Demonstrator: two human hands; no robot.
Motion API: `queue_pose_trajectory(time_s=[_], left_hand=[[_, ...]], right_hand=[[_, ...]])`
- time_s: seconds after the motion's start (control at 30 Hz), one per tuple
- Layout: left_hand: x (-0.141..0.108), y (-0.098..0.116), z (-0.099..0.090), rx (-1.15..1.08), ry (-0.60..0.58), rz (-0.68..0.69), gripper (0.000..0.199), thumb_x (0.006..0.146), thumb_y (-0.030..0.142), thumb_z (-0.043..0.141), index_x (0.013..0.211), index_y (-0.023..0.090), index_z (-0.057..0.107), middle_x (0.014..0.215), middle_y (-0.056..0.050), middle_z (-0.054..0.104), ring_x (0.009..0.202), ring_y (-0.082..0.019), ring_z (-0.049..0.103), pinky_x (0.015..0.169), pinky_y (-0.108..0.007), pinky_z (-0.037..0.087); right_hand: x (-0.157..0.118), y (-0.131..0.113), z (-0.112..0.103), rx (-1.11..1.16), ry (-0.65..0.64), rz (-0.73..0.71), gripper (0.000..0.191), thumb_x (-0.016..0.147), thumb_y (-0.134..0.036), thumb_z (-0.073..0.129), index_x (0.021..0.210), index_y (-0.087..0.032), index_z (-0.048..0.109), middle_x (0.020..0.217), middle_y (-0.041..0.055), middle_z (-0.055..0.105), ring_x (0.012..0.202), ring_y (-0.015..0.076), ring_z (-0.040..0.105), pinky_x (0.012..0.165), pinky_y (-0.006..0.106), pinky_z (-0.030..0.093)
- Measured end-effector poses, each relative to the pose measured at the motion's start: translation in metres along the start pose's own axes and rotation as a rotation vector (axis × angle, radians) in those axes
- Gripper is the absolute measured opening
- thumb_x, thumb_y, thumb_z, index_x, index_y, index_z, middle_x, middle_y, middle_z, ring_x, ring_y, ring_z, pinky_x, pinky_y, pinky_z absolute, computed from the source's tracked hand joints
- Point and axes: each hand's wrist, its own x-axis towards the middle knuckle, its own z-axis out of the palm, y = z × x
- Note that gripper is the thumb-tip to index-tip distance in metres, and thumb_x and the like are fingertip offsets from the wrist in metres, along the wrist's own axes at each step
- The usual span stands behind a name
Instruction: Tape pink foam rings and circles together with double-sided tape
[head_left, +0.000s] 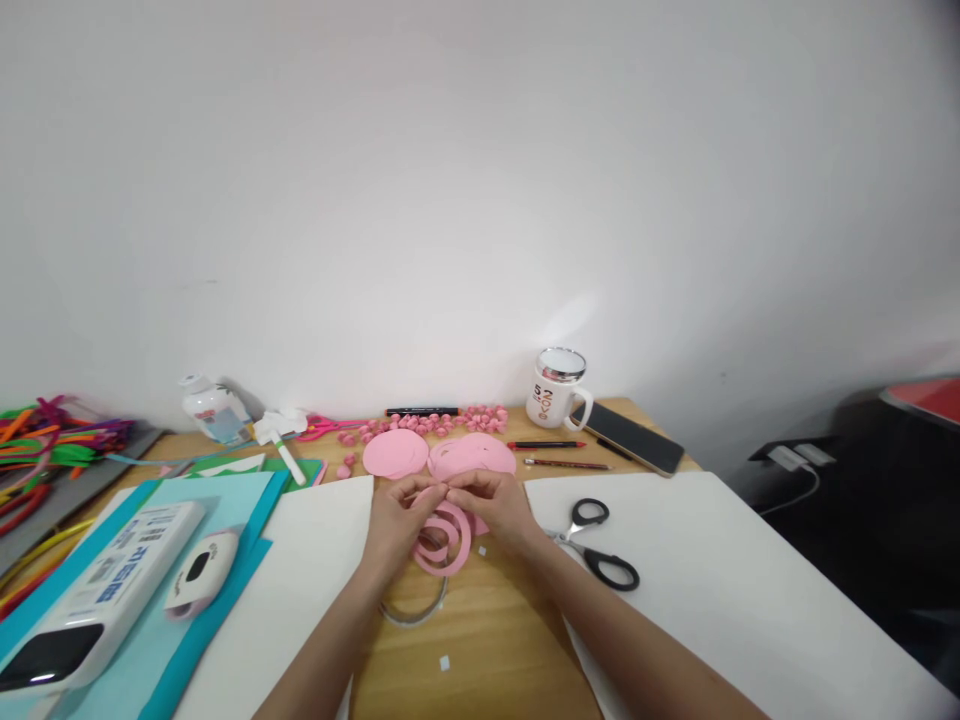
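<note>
Both hands meet at the middle of the table, fingertips pinched together on a pink paper spiral (454, 530). Its cut coils dangle below the fingers. My left hand (401, 515) grips it from the left, and my right hand (495, 505) closes on it from the right; the exact spot they pinch is partly hidden by the fingers. Just beyond lie a pink paper circle (395, 454) and a stack of pink paper circles (472, 455). Behind these sit several small rolled pink paper roses (420, 426). Partly under the spiral is a roll of tape (415, 620).
Black-handled scissors (600, 545) rest on white paper at right. A mug (559, 390), phone (634, 437) and pencils (547, 445) lie farther back. A white boxy device (112, 590) sits on blue sheets at left, near a bottle (216, 408) and pipe cleaners (60, 440).
</note>
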Motion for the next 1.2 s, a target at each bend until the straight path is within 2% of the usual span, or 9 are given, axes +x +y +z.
queue_pose_trajectory(time_s=[0.27,0.43,0.67,1.07,1.2], left_hand=[[0.0016,-0.0048,0.0001,-0.05,-0.047,-0.036,0.025,0.058,0.036,0.069,0.068,0.012,0.066,0.057,-0.002,0.063,0.046,-0.013,0.055,0.042,-0.021,0.047],[0.0002,-0.0016,0.0005,-0.086,-0.033,-0.103,0.027,0.056,0.037,0.07,0.068,0.013,0.064,0.055,0.0,0.06,0.045,-0.012,0.054,0.039,-0.022,0.046],[0.0018,-0.0025,-0.0004,-0.024,-0.032,0.0,0.022,0.058,0.034,0.068,0.063,0.013,0.065,0.058,-0.002,0.063,0.05,-0.013,0.056,0.045,-0.019,0.044],[0.0027,-0.0057,0.0012,-0.036,-0.045,0.001,0.021,0.059,0.033,0.068,0.063,0.013,0.066,0.056,-0.002,0.064,0.048,-0.013,0.056,0.045,-0.02,0.044],[0.0031,-0.0065,0.0,-0.032,-0.019,-0.003,0.022,0.059,0.033,0.069,0.065,0.012,0.066,0.059,-0.004,0.066,0.05,-0.014,0.057,0.045,-0.02,0.043]], right_hand=[[0.0002,-0.0027,0.0007,0.004,0.031,0.019,0.026,0.057,-0.036,0.072,0.071,-0.014,0.069,0.072,0.0049,0.069,0.064,0.0157,0.06,0.066,0.03,0.048],[0.0001,-0.0057,0.0006,-0.015,0.017,0.01,0.027,0.058,-0.037,0.071,0.072,-0.015,0.07,0.072,0.0046,0.069,0.065,0.0161,0.06,0.067,0.031,0.048],[-0.0004,-0.0064,0.0004,-0.025,0.013,0.002,0.026,0.058,-0.037,0.071,0.072,-0.015,0.071,0.073,0.0051,0.07,0.067,0.0175,0.061,0.069,0.032,0.048],[0.0011,-0.0009,-0.002,-0.003,0.053,0.014,0.021,0.055,-0.032,0.074,0.064,-0.014,0.068,0.07,0.006,0.07,0.064,0.0172,0.062,0.067,0.032,0.049],[0.001,-0.0001,-0.0029,0.119,0.025,0.039,0.03,0.052,-0.028,0.077,0.078,-0.015,0.068,0.081,0.0066,0.071,0.073,0.0187,0.065,0.075,0.033,0.049]])
